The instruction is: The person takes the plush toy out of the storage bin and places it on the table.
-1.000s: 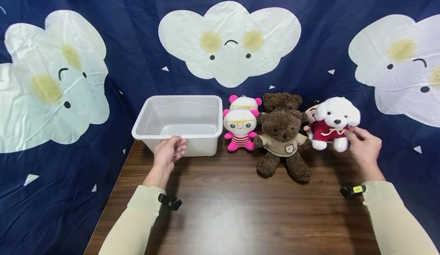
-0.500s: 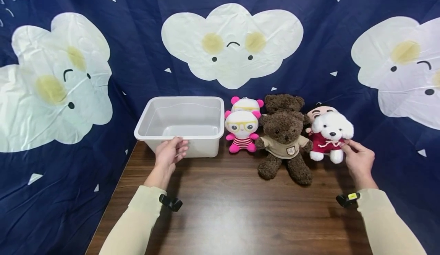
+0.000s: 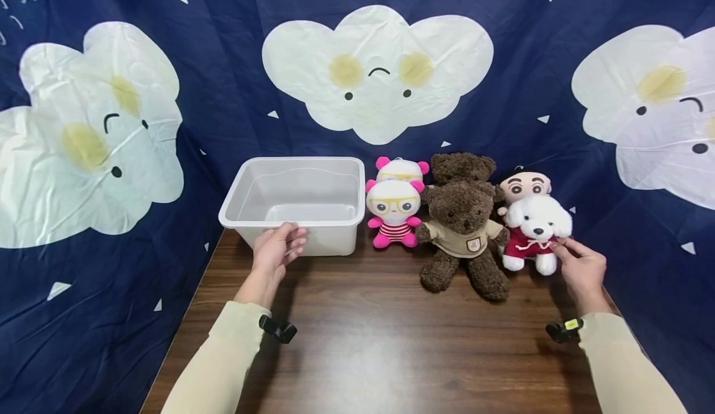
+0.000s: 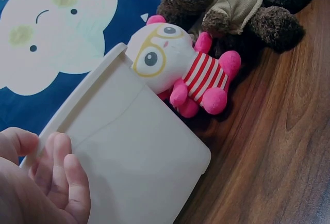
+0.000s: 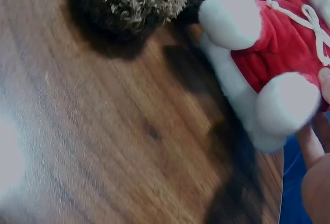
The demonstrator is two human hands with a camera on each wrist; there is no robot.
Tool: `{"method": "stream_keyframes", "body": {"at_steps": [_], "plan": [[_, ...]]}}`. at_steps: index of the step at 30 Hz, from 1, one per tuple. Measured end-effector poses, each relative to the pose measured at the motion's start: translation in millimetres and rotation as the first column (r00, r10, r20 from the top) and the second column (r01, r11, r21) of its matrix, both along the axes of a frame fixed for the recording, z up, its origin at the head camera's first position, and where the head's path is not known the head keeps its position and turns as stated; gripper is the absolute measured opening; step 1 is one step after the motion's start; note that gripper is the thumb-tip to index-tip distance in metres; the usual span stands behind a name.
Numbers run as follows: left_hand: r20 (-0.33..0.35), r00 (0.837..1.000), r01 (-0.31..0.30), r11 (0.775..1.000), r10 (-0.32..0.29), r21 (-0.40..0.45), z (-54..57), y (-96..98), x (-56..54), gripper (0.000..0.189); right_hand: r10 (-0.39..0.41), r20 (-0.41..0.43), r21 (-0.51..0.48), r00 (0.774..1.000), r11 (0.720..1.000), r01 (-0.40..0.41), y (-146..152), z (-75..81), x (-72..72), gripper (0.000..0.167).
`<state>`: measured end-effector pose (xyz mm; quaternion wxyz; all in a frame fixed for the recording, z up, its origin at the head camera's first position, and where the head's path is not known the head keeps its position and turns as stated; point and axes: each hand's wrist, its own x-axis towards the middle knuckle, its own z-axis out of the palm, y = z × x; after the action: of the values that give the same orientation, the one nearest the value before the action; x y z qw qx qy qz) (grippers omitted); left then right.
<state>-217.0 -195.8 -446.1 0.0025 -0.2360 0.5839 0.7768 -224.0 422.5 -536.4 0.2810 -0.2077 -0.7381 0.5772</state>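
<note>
My left hand [image 3: 272, 249] grips the front rim of a light grey plastic bin [image 3: 335, 237]. In the left wrist view the thumb lies at the rim and the fingers [image 4: 76, 182] are against the outer wall. The bin's visible inside holds nothing. At the right, my right hand [image 3: 583, 272] pinches the side of a white plush dog [image 3: 537, 228] in a red top with a white bow. The dog sits in front of a black-haired plush doll [image 3: 525, 184], hiding its body. In the right wrist view the dog's white paws [image 5: 289, 104] are close to the wooden table.
Between bin and dog sit a brown teddy bear [image 3: 460, 215] in a beige shirt and a pink-and-white panda plush [image 3: 393, 206]. Another bear [image 3: 462, 166] and another panda [image 3: 399, 169] are behind them. A navy cloth [image 3: 223, 91] with clouds hangs around the brown table [image 3: 380, 339].
My right hand has brought the plush dog down and to the left, towards the table, uncovering more of the doll's face. My left hand has stayed on the bin's rim.
</note>
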Motion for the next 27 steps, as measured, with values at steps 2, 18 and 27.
{"method": "stream_keyframes", "body": {"at_steps": [2,18,27], "plan": [[0.000,1.000,0.000,1.000,0.000,0.000,0.1,-0.2,-0.1,0.016,0.012,0.036,0.010,0.999,1.000,-0.013,1,0.7,3.3,0.016],[0.004,1.000,0.007,1.000,-0.007,0.007,-0.5,-0.1,-1.0,0.013,0.147,0.034,-0.329,0.989,0.936,-0.128,1,-5.4,11.8,0.044],[0.009,1.000,0.007,1.000,-0.007,0.010,0.0,-0.9,-0.4,0.014,0.156,0.059,-0.309,0.986,0.942,-0.130,3,-6.0,13.0,0.049]]}}
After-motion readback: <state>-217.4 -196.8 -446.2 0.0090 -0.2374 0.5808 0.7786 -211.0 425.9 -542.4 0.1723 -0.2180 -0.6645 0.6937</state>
